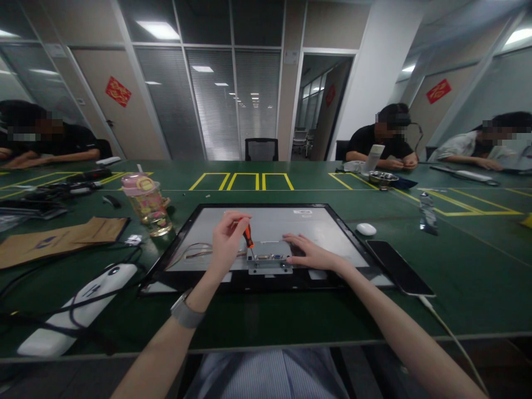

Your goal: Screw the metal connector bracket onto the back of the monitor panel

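My left hand (pixel 226 235) grips an orange-and-black screwdriver (pixel 248 234) by its handle. The screwdriver points down, its tip at the left end of a metal bracket with connector ports (pixel 270 266). That bracket sits on the back of a flat display panel (pixel 307 221), which lies on the table with its lower edge towards me. My right hand (pixel 310 253) rests with fingers stretched out against the bracket's right end. Thin wires (pixel 195 252) run over the panel to the left of the bracket. Whether a screw is under the tip is too small to tell.
Left of the panel stand a pink-lidded cup (pixel 152 205), a brown paper envelope (pixel 62 238) and a white power strip (pixel 83 305) with black cables. On the right lie a phone (pixel 399 269) on a cable and a white earbud case (pixel 366 229). Other people sit across the table.
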